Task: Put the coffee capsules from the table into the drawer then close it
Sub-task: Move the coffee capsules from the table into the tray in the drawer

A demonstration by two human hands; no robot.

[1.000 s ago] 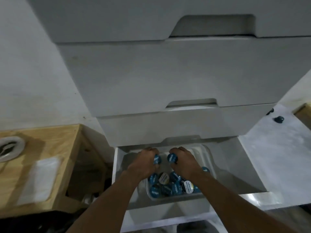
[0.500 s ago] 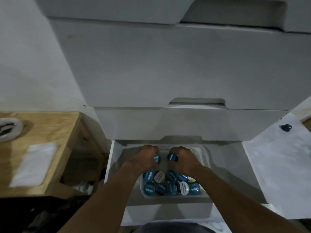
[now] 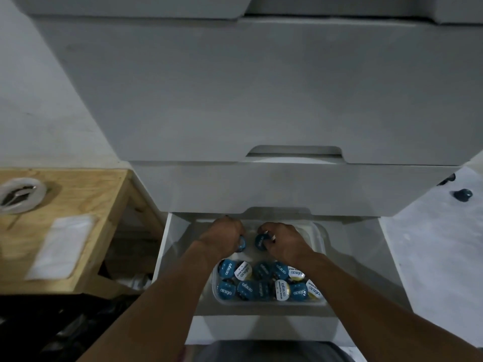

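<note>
Blue capsule (image 3: 242, 243), lid facing the camera, is pinched in the curled fingers of the left hand (image 3: 222, 237). A second blue capsule (image 3: 260, 241) is pinched the same way in the right hand (image 3: 285, 241). Both hands are inside the open bottom drawer (image 3: 167, 246), over the far end of a clear plastic tub (image 3: 321, 239). The near end of the tub holds a heap of capsules (image 3: 261, 282), blue-lidded and white-lidded, packed close together. On the white table (image 3: 431, 257) to the right, one dark capsule (image 3: 463, 195) lies alone. A wooden stand (image 3: 78, 194) sits left of the drawer.
</note>
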